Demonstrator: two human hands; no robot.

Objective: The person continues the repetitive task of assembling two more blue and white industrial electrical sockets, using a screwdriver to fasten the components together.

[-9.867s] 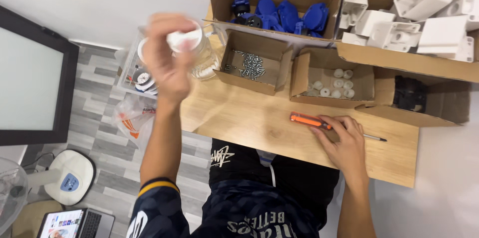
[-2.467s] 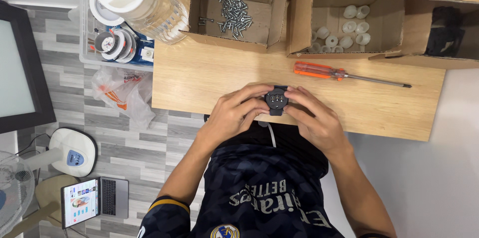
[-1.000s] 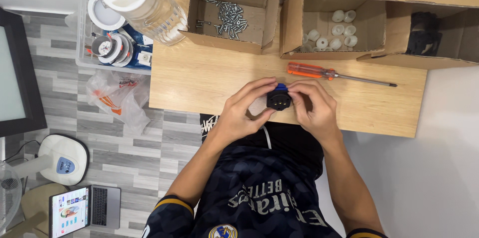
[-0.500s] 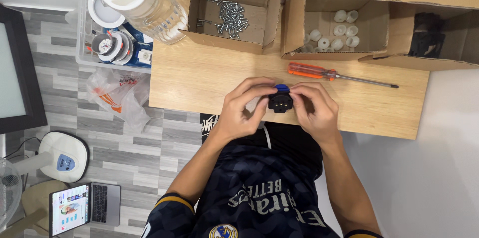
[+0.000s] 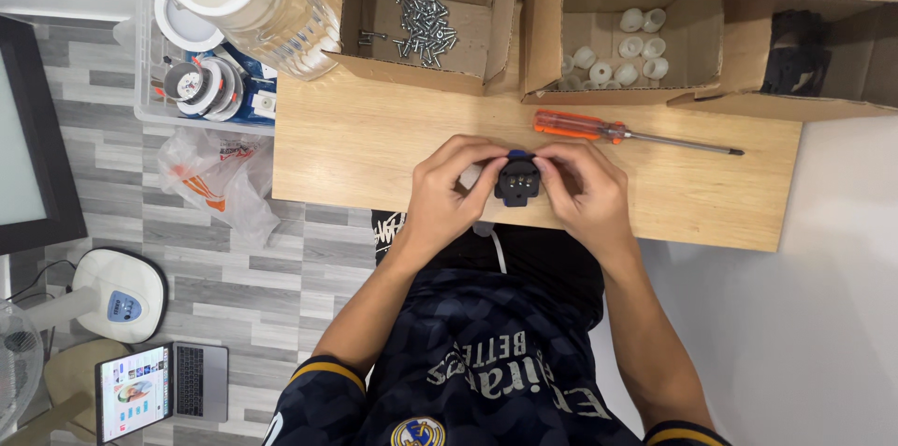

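Hands, left (image 5: 449, 186) and right (image 5: 585, 192), both pinching black part (image 5: 517, 180); brown screw box (image 5: 426, 11) behind.

1. Bright, even indoor light across the whole view; no dim corners.
2. Soft, short shadows under both hands, left hand (image 5: 449, 194) and right hand (image 5: 585, 194), on the wooden table (image 5: 355, 147).
3. Deeper shade inside the cardboard boxes (image 5: 421, 21), darkest around the black part at far right.
4. Thin shadow just beside the orange screwdriver (image 5: 599, 130).
5. Mild glare on the clear plastic jar (image 5: 271, 7) and its white lid, nearly washed out.
6. Sharp focus on table and hands; no motion blur there.
7. Slight wide-angle bending toward the edges, seen in the floor tiles and dark monitor frame (image 5: 42, 137).
8. Laptop screen (image 5: 131, 392) glowing, detail too small to tell.
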